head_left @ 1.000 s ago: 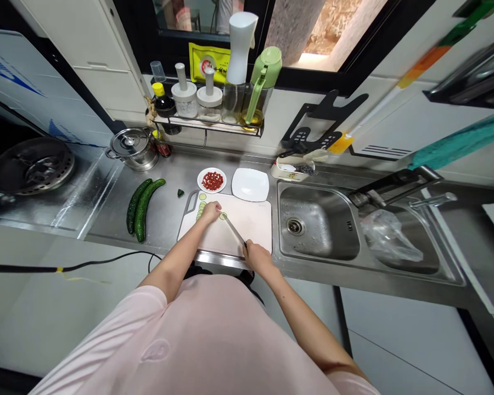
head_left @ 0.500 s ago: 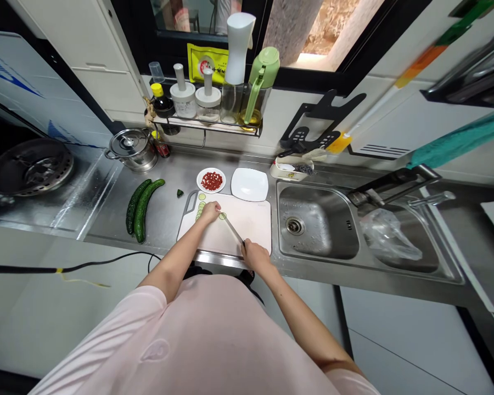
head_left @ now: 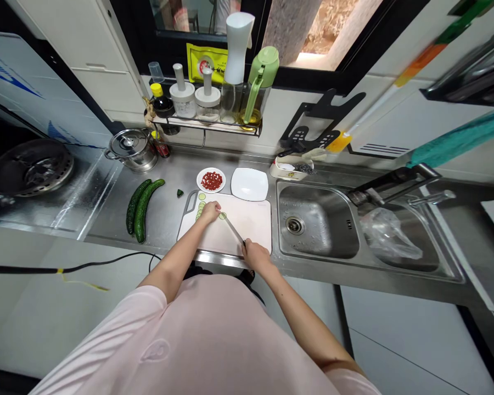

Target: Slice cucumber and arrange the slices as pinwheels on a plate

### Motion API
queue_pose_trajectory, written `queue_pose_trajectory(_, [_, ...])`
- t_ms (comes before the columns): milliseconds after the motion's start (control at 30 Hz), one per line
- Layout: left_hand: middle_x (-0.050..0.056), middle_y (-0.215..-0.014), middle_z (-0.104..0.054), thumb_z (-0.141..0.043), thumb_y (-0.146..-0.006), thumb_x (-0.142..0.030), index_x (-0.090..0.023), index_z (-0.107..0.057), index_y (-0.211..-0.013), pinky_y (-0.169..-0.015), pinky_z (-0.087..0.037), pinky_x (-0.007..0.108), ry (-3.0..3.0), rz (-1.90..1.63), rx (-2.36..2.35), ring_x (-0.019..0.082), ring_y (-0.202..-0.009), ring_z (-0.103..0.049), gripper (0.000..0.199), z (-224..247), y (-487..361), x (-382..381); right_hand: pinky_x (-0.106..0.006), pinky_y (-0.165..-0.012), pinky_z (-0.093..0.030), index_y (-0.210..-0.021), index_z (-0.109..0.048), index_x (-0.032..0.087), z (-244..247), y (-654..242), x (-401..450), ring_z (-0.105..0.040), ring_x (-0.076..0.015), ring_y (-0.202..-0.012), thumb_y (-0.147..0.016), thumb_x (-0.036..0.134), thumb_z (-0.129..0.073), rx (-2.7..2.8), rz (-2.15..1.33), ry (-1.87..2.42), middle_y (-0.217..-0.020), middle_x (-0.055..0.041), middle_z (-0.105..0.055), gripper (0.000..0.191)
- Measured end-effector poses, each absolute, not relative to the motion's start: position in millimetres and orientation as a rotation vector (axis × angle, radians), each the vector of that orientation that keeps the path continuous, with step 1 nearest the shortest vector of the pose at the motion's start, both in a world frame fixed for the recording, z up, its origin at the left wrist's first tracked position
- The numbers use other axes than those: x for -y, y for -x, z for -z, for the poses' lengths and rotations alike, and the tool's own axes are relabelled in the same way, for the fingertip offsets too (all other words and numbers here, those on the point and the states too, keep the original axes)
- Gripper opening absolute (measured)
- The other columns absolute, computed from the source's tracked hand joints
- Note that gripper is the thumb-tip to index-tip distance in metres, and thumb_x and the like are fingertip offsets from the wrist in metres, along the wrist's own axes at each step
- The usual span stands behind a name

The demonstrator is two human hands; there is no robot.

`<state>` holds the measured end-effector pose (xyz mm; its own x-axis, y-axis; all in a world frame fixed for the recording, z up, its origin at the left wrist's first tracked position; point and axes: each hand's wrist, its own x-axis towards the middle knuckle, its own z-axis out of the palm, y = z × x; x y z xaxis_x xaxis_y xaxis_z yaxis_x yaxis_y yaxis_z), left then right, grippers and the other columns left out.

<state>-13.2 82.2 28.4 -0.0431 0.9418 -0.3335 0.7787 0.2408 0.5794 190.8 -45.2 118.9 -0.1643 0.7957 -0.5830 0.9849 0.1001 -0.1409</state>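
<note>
My right hand point(head_left: 256, 255) grips the handle of a knife point(head_left: 234, 229) over the white cutting board point(head_left: 251, 225). At the blade's tip is a round cucumber slice point(head_left: 223, 216). Just left of that slice, my left hand point(head_left: 211, 211) is closed, its fingertips pinched together; what lies between them is too small to make out. Several cucumber slices point(head_left: 200, 207) lie in a row on the board's left part, partly hidden by my left hand. Two whole cucumbers point(head_left: 144, 211) rest on the steel counter to the left, and a small dark green end piece point(head_left: 180, 193) sits nearer the board.
Behind the board stand a plate of red chopped pieces point(head_left: 211, 180) and a white square plate point(head_left: 249, 184). A lidded pot point(head_left: 132, 149) is at the back left. The sink point(head_left: 318, 222) lies to the right, with a plastic bag point(head_left: 389, 233) in its second basin. A bottle rack point(head_left: 206, 125) hangs above.
</note>
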Motion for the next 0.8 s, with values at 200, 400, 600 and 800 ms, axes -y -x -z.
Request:
queue_pose_trajectory(200, [0.002,-0.08,-0.064,-0.062,-0.071,-0.013,-0.018,-0.065,-0.086,-0.07,-0.041,0.022,-1.576,-0.327,-1.864,0.013,-0.076,-0.056,0.016,-28.5,13.0,-82.0,-0.032,-0.075,-0.041,-0.109,-0.05,0.017,-117.9,-198.7,52.0,-0.062,-0.0239,-0.093,-0.096,0.037,-0.028,-2.0,0.723,-1.74,-0.097,-0.0137,-0.066,0.033])
queue_pose_trajectory(400, [0.002,-0.082,-0.065,-0.062,-0.07,-0.014,-0.018,-0.065,-0.086,-0.071,-0.041,0.023,-1.582,-0.329,-1.857,0.014,-0.076,-0.057,0.017,-27.5,13.7,-82.5,-0.031,-0.074,-0.041,-0.108,-0.051,0.017,-118.5,-205.1,60.3,-0.063,-0.0233,-0.091,-0.096,0.036,-0.029,-2.005,0.72,-1.736,-0.094,-0.0123,-0.066,0.032])
queue_pose_trajectory(600, [0.002,-0.083,-0.065,-0.061,-0.07,-0.013,-0.018,-0.065,-0.086,-0.07,-0.041,0.022,-1.577,-0.334,-1.853,0.013,-0.075,-0.056,0.017,-27.5,14.2,-82.2,-0.03,-0.074,-0.041,-0.108,-0.051,0.018,-119.8,-201.0,57.8,-0.063,-0.0225,-0.091,-0.096,0.035,-0.029,-1.997,0.736,-1.744,-0.095,-0.0117,-0.066,0.031])
queue_pose_trajectory(800, [0.001,-0.08,-0.065,-0.062,-0.07,-0.012,-0.019,-0.065,-0.086,-0.072,-0.041,0.023,-1.546,-0.328,-1.858,0.013,-0.076,-0.056,0.018,-28.6,13.1,-82.3,-0.03,-0.075,-0.041,-0.109,-0.05,0.016,-121.0,-191.1,48.6,-0.062,-0.0229,-0.093,-0.096,0.036,-0.028,-2.007,0.737,-1.75,-0.097,-0.013,-0.066,0.032])
